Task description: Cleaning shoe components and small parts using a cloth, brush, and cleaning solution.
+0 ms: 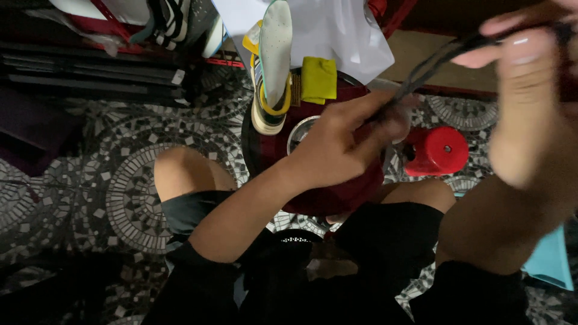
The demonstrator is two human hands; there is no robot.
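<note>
Both the left hand (337,150) and right hand (524,90) pinch a thin, dark lace (442,57), stretched taut between them near the sneaker (271,72).

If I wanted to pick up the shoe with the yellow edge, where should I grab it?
Probably grab the shoe around its middle, coming from its left side, one side wall under each finger. It lies sole up on the dark red basin, so the sole faces you and the narrow waist looks easiest to pinch. The left side is free; the yellow cloth lies to the right.
</note>
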